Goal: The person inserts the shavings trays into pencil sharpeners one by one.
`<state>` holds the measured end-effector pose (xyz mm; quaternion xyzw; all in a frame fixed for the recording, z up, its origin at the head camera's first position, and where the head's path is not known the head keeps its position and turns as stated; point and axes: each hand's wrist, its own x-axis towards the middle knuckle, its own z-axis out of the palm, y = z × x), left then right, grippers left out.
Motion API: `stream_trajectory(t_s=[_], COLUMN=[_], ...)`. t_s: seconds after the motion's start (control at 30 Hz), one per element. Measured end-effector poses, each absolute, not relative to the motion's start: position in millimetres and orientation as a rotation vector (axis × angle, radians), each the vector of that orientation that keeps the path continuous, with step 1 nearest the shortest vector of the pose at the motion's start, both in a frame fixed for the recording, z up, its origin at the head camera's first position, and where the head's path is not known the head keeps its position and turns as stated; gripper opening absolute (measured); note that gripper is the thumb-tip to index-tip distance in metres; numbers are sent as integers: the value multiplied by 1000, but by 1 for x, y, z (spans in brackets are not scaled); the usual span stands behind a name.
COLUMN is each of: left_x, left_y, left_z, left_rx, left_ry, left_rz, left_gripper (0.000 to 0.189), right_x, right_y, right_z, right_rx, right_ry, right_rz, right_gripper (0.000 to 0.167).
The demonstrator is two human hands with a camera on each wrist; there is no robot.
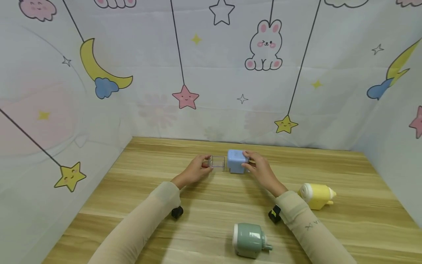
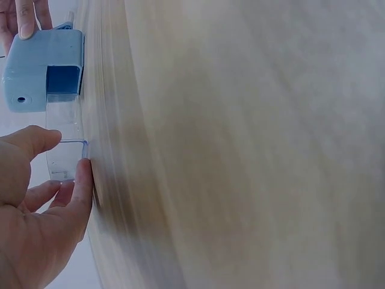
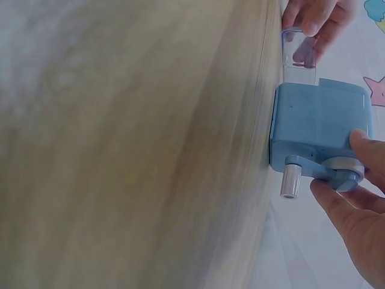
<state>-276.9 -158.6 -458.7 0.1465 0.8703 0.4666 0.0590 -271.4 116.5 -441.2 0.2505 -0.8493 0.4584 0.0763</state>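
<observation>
Watching from the head view, I log both hands at the far middle of the wooden worktop [image 1: 211, 205]: the left hand [image 1: 195, 171] pinches a clear plastic drawer [image 1: 217, 162], and the right hand [image 1: 258, 169] grips the blue pencil sharpener [image 1: 236, 160] from its crank side. Drawer and sharpener sit touching, drawer to the left. Only this view shows the neighbours: a yellow sharpener [image 1: 316, 195] to the right, near the right sleeve, and a green sharpener [image 1: 249, 240] lying nearer me, between the forearms. The left wrist view adds what the head view cannot: the drawer [image 2: 64, 138] stands partly inside the open slot of the blue body [image 2: 41, 71], thumb above and fingers [image 2: 78, 192] below its outer end. The right wrist view alone shows the crank handle [image 3: 290, 179], a white knob on a grey hub, with thumb and fingers [image 3: 337, 208] curled at that hub. How deep the drawer reaches I cannot tell. Both wrist views blur the worktop heavily, and the right hand [image 3: 355, 223] is cut off at the frame edge.
</observation>
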Motion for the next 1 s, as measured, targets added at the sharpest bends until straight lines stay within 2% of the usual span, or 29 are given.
stream_trajectory(t_s=[1.0], left_x=[-279], left_y=[-150], left_z=[-459], left_rx=[465], left_ry=[2642], left_rz=[1413], left_gripper=[57], right_x=[-272], right_y=[117], right_z=[-442], right_rx=[741], right_ry=[-2560], right_rz=[1349], right_gripper=[47])
